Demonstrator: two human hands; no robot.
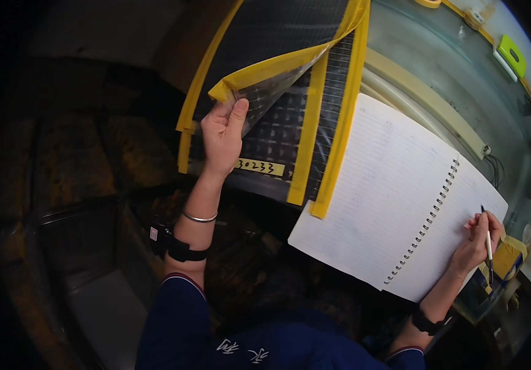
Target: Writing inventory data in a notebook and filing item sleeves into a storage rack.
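Pinching film [276,78], far end cut off: left hand [223,134]; right hand [474,245] holds pen [489,248]; notebook [379,185] writing illegible.

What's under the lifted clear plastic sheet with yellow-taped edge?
Under the clear plastic sheet: a dark grid-patterned surface, a long yellow tape strip and a rectangular yellow label. The sheet's fold and the left hand cover the rest; can't see what's there.

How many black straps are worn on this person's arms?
2: a strap below the left hand, which pinches the sheet; a strap below the right hand, which holds the pen. Others may be hidden.
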